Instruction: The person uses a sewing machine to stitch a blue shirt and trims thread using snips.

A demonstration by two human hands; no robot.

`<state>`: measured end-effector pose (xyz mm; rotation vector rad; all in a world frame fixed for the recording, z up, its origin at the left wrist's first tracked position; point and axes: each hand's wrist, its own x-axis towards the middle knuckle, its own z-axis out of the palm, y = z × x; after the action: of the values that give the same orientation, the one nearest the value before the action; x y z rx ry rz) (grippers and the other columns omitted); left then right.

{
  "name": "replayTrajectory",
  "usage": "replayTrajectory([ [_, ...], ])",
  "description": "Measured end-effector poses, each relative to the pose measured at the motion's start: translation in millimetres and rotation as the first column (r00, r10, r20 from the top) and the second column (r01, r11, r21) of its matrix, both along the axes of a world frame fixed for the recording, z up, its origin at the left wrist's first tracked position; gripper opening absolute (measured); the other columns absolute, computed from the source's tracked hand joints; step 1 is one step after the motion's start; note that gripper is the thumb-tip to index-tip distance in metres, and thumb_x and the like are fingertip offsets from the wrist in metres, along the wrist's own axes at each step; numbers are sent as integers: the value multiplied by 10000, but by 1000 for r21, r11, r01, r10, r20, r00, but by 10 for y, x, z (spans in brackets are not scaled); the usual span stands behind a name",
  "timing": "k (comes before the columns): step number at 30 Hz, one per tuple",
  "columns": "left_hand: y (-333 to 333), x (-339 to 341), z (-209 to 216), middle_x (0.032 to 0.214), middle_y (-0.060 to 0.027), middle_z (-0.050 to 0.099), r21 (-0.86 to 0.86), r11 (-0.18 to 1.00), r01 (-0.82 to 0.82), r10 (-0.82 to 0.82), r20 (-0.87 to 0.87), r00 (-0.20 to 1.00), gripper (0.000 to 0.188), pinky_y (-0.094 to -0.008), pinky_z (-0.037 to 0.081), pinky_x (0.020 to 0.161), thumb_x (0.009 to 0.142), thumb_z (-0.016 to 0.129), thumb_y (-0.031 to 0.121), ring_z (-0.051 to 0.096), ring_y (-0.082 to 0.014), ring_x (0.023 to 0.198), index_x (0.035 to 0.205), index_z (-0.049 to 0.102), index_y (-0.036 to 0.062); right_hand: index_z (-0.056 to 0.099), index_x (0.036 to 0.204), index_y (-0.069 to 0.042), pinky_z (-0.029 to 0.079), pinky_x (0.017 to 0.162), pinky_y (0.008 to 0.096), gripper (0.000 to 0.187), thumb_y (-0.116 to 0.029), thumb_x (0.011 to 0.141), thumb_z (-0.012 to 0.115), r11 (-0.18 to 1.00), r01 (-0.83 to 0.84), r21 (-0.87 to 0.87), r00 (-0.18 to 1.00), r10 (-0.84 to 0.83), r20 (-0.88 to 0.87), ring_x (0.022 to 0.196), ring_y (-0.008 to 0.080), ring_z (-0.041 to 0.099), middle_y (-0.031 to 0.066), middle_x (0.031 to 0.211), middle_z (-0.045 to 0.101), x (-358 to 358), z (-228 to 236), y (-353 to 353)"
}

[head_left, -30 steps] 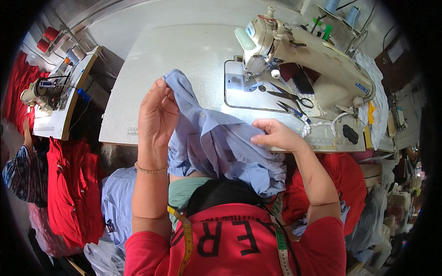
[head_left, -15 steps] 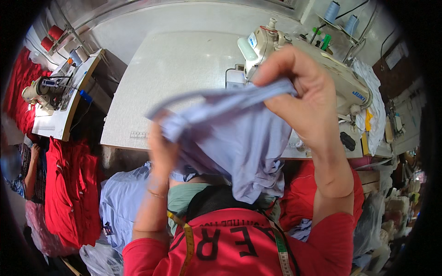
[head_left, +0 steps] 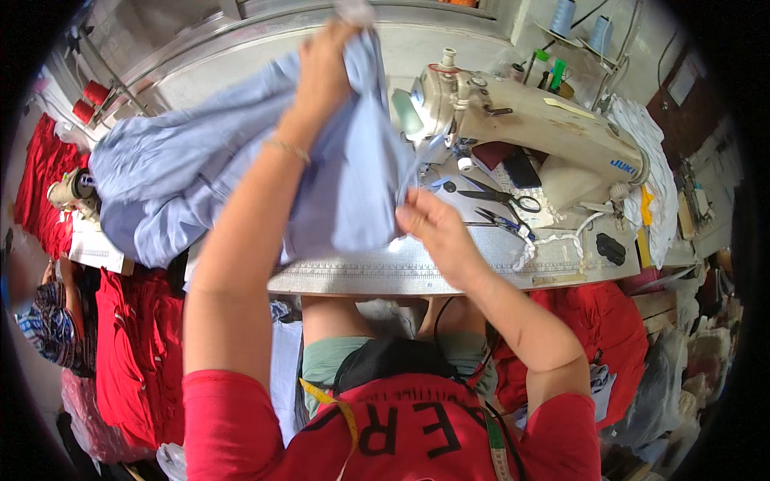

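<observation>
A light blue garment (head_left: 337, 184) hangs spread over the left part of the sewing table (head_left: 353, 276). My left hand (head_left: 325, 72) is raised toward the far side, closed on its upper edge; the fingertips are partly blurred. Lower down and to the right, my right hand (head_left: 437, 232) pinches the garment's right edge between thumb and fingers. Just right of the cloth stands a cream sewing machine (head_left: 529, 120), its needle area close to the garment's edge. Under the machine arm lie black-handled scissors (head_left: 497, 195) and small thread snips (head_left: 507, 221).
A dark phone (head_left: 522, 169) and a black object (head_left: 610, 249) rest on the table. Red garments (head_left: 140, 353) hang at left, beside another person's arm (head_left: 72, 305). A second machine (head_left: 74, 192) stands far left. Blue thread cones (head_left: 563, 18) are at back right.
The garment has moved up and left from above my lap to over the table, opening out wide. My left hand rose away from me; my right hand came down and left.
</observation>
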<state>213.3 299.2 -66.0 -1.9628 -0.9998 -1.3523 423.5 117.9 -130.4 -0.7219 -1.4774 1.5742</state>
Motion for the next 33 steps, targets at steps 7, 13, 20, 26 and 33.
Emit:
replayTrajectory([
  [7,-656,238,-1518,1262,-178,495,-660,751,-13,-73,-102,992,499,-475,313,1018,763,538,24,432,-341,1212,1257,487,79,556,1082,43,432,822,240,208,-102,937,527,985,62,-159,997,-54,56,926,68,503,12,992,585,225,-732,-253],
  [13,-1625,310,-1012,1114,-164,563,-591,747,305,-250,176,952,352,-366,416,932,747,598,-35,539,-298,1076,1095,568,11,531,1121,30,465,758,240,219,-95,941,521,994,41,-100,984,-23,175,856,77,551,17,942,596,243,-674,-278],
  [20,-2276,585,-1292,951,-159,596,-688,390,612,-57,645,762,366,-345,483,776,790,716,159,607,-296,886,1078,564,-9,535,1018,11,453,680,248,130,-52,904,542,998,68,-14,968,-63,244,766,90,542,23,871,567,91,-618,-417],
  [26,-2278,642,-1196,875,-119,614,-724,487,488,-85,517,852,267,-301,474,713,793,699,74,598,-233,775,1030,614,-12,555,1033,30,476,690,326,198,-24,844,548,941,53,335,933,-166,318,747,280,587,151,878,591,155,-692,-352],
  [33,-2246,594,-1261,824,-140,611,-662,573,483,-154,492,857,185,-318,471,626,810,637,-12,594,-269,708,995,626,-18,566,1044,3,485,686,373,222,-46,829,594,843,53,536,888,-285,360,780,345,584,172,918,590,270,-576,-242],
])
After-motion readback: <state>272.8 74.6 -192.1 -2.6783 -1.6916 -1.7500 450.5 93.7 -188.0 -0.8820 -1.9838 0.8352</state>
